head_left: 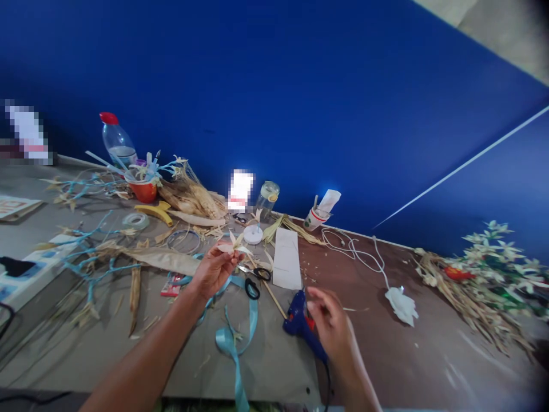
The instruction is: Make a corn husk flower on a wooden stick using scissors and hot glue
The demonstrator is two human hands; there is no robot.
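Note:
My left hand (217, 269) pinches a small pale flower (235, 243) with pointed petals, made of something like dried corn husk, above the middle of the table. Beside the blue hot glue gun (295, 317), my right hand (332, 317) has loosely bent fingers, with nothing visible between them. It overlaps the gun's handle; whether it touches cannot be made out. Black-handled scissors (253, 289) lie just right of my left hand. Light blue ribbon (227, 340) curls over the table in front. A white card (287, 260) lies behind the glue gun.
Blue-wrapped stems (92, 272), husks (171, 260) and a tape roll (135, 221) lie left. Behind stand a red cup (143, 191), a bottle (118, 140) and a glass jar (268, 197). A white cable (355, 252) and flower bunch (493, 274) lie right. A power strip (38, 274) is far left.

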